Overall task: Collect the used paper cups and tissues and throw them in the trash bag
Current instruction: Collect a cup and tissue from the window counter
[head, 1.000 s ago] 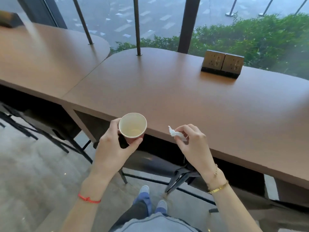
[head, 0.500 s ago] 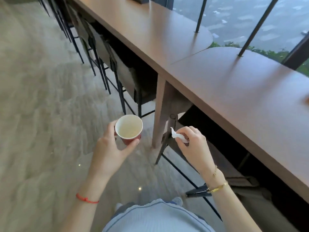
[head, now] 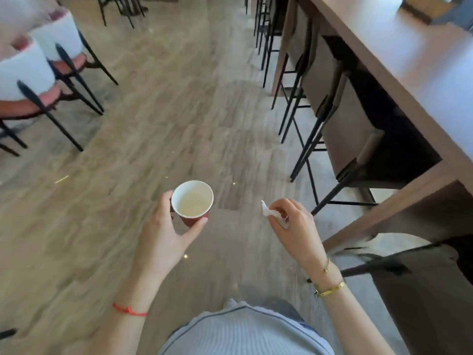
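Head camera, looking down past our own chest: we stand on a pale wood-grain floor (head: pixel 143 139), both bare hands raised in front of us, with a long brown wooden counter (head: pixel 399 62) running along one side.

Taking that counter as our landmark — it fills the upper right corner and slants down toward the right edge. Tucked under it, on its near side, stands a row of brown bar stools with thin black metal legs (head: pixel 340 119).

Our left hand (head: pixel 166 231) is well away from the counter, out over open floor. It grips a small red paper cup with a white inside (head: pixel 192 201), thumb on one side of the wall and fingers curled round the other. The cup sits upright, its mouth open toward us, and a yellowish stain shows on its inner bottom. A thin red string bracelet (head: pixel 130 310) circles this wrist.

Our right hand (head: pixel 294 226) hangs between the cup and the counter, nearer the stools. Its fingertips pinch a small crumpled white tissue (head: pixel 271 213) — a pointed end of the tissue sticks out toward the cup, but the two do not touch. A gold bangle (head: pixel 330 289) and a finer gold chain sit on this wrist.

Far from the counter, at the opposite upper corner, are blurred white-backed chairs with pink seats and black legs (head: pixel 38 73).

At the bottom, a light blue ribbed knit top (head: pixel 243 331) covers our torso.
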The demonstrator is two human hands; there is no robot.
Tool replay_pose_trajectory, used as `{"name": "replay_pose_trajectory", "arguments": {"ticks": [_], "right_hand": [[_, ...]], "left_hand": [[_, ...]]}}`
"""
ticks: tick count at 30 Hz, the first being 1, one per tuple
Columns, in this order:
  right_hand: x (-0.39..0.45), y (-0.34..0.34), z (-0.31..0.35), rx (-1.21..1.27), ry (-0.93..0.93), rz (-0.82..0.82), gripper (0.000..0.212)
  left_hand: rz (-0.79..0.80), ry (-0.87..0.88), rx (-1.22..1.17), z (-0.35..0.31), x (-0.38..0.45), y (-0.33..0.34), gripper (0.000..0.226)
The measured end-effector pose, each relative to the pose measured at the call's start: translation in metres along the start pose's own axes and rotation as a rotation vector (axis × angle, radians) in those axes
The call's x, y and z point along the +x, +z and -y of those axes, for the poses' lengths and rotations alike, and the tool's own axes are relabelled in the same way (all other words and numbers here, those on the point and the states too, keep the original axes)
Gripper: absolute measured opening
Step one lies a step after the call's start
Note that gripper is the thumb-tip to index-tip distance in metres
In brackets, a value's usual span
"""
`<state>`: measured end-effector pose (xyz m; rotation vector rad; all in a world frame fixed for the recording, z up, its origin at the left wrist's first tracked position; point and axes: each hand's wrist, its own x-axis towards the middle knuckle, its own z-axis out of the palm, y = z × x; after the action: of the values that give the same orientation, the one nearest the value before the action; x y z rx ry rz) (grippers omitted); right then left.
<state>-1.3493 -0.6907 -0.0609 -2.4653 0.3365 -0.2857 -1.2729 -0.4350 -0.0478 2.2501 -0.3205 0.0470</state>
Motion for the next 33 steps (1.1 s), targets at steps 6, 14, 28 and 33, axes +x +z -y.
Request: {"name": "replay_pose_trajectory", "arguments": {"ticks": [6, 14, 28, 33], "right_hand": [[0.066, 0.060, 0.062, 0.020, -0.183, 0.159, 0.011], [0.160, 0.151, 0.134, 0.061, -0.380, 0.354, 0.010], [0.367, 0.316, 0.330, 0.143, -0.779, 0.630, 0.011], [0.407, 0.381, 0.400, 0.184, -0.893, 0.730, 0.013]], "left_hand": [[-0.189, -0.189, 0.043, 0.059, 0.006, -0.054, 0.066], [-0.410, -0.406, 0.101, 0.125, 0.030, -0.100, 0.069], [-0.802, -0.644, 0.085, 0.230, 0.164, -0.215, 0.066], [-0.905, -0.738, 0.106, 0.274, 0.193, -0.255, 0.069]]}}
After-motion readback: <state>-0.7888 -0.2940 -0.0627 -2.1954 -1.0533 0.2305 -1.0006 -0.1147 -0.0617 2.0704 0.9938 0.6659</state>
